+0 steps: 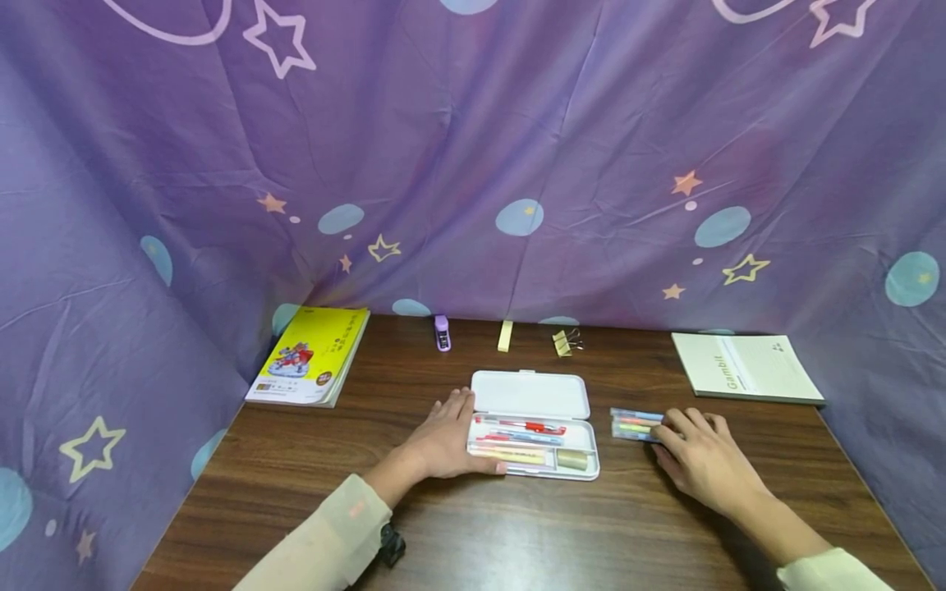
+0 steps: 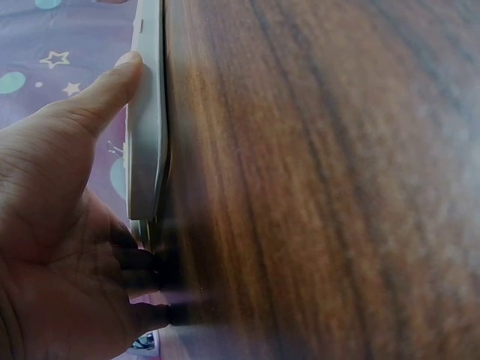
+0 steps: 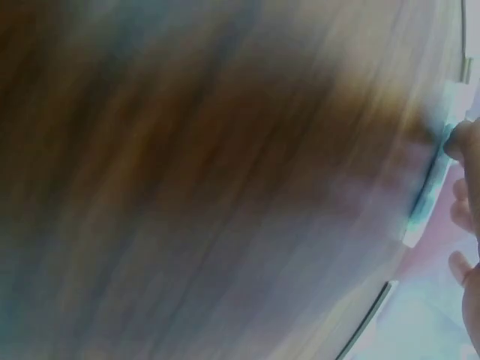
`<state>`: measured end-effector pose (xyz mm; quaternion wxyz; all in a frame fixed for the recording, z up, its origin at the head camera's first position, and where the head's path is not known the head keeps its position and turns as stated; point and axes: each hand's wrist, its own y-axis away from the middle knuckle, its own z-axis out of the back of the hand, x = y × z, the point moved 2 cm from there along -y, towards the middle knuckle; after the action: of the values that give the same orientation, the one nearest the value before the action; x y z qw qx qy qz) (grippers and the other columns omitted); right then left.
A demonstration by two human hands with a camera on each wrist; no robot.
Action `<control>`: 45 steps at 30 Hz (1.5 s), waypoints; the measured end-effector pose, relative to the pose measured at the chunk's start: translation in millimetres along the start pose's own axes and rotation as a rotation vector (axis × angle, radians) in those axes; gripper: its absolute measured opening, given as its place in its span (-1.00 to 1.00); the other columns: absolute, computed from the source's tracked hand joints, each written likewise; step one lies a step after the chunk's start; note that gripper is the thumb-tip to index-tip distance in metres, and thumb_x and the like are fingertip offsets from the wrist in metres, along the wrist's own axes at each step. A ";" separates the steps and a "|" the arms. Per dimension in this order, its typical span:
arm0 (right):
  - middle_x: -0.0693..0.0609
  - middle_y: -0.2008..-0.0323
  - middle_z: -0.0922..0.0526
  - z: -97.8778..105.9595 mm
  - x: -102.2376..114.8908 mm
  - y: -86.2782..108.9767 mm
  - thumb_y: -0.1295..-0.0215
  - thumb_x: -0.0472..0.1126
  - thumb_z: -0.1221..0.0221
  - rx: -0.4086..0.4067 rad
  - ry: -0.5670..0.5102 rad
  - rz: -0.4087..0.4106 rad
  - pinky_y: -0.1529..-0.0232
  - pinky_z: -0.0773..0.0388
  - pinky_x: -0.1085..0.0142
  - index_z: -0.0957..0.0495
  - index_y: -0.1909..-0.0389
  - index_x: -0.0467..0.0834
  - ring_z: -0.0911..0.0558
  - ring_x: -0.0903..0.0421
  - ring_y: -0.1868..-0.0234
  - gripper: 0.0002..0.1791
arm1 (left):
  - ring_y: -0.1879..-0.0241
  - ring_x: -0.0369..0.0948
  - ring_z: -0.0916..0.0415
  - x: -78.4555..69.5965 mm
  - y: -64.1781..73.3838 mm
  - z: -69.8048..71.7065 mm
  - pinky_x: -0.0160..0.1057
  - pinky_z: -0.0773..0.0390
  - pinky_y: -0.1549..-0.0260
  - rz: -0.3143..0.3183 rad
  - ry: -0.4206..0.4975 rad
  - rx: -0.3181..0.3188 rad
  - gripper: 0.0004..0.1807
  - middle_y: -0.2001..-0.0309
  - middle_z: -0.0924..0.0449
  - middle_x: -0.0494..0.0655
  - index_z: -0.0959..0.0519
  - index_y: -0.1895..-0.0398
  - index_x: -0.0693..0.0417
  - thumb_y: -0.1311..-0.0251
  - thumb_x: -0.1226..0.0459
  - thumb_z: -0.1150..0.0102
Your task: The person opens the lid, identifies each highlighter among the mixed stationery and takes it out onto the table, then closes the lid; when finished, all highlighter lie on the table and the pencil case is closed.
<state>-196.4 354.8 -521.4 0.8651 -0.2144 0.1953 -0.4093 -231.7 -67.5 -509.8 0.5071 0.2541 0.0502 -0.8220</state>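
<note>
A white pencil case (image 1: 528,394) lies with its lid folded back. Inside it are a red pen (image 1: 532,426), other slim pens, a yellowish stick-like item (image 1: 510,454) and an olive-coloured block (image 1: 572,460) in a small compartment. My left hand (image 1: 447,435) rests against the case's left end, fingers extended along its side and thumb on its front edge; the left wrist view shows that thumb (image 2: 120,79) touching the front wall. Right of the case, my right hand (image 1: 705,460) pinches the right end of a clear pack of coloured pens (image 1: 628,425), partly covered by the fingers.
A yellow book (image 1: 310,353) lies at the back left, a white notebook (image 1: 746,365) at the back right. Between them along the curtain are a purple stapler-like item (image 1: 442,333), a pale yellow bar (image 1: 506,336) and a binder clip (image 1: 564,343).
</note>
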 end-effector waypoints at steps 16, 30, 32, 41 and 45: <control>0.03 0.13 -0.73 -11.3 55.4 -60.6 -0.17 -0.16 -0.58 0.050 -0.105 0.050 0.12 -0.62 -0.15 -0.78 0.03 -0.11 -0.66 -0.02 0.11 -0.65 | -0.83 0.19 0.17 1.5 -0.3 0.6 0.19 0.05 -0.80 0.000 0.002 -0.002 0.51 -0.81 0.13 0.33 0.13 -0.80 0.35 -0.19 -0.46 -0.40; 0.03 0.06 -0.77 -25.1 95.5 -90.7 -0.32 -0.27 -0.53 0.195 -0.132 0.090 0.04 -0.78 -0.15 -0.79 -0.09 -0.07 -0.73 -0.02 0.01 -0.67 | -0.82 0.19 0.15 1.3 0.1 1.2 0.19 0.02 -0.80 0.002 -0.016 0.001 0.50 -0.81 0.12 0.33 0.11 -0.80 0.35 -0.19 -0.47 -0.39; 0.01 0.03 -0.77 -26.6 95.9 -91.4 -0.29 -0.33 -0.52 0.212 -0.116 0.087 0.00 -0.79 -0.22 -0.79 -0.10 -0.07 -0.74 -0.05 -0.01 -0.63 | -0.82 0.19 0.15 1.4 0.3 1.3 0.20 0.02 -0.80 0.002 -0.015 -0.001 0.51 -0.81 0.11 0.34 0.11 -0.80 0.36 -0.19 -0.47 -0.39; 0.05 0.13 -0.74 -29.0 97.8 -99.5 -0.26 -0.37 -0.48 0.216 -0.093 0.095 0.20 -0.74 -0.02 -0.81 0.00 -0.07 -0.69 0.02 0.10 -0.69 | -0.82 0.18 0.17 1.1 0.9 1.6 0.19 0.04 -0.80 0.006 -0.006 0.004 0.50 -0.81 0.12 0.34 0.11 -0.80 0.36 -0.19 -0.47 -0.39; 0.08 0.21 -0.70 -29.2 99.2 -103.3 -0.25 -0.37 -0.47 0.193 -0.083 0.108 0.33 -0.52 0.16 -0.79 0.08 -0.05 -0.64 0.07 0.18 -0.74 | -0.83 0.17 0.17 1.1 0.7 1.1 0.18 0.04 -0.80 0.008 -0.008 0.004 0.50 -0.81 0.13 0.33 0.12 -0.80 0.35 -0.20 -0.47 -0.38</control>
<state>-217.5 210.9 -507.0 0.9099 -0.1360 0.1303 -0.3697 -231.9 -69.1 -509.3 0.5101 0.2523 0.0454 -0.8210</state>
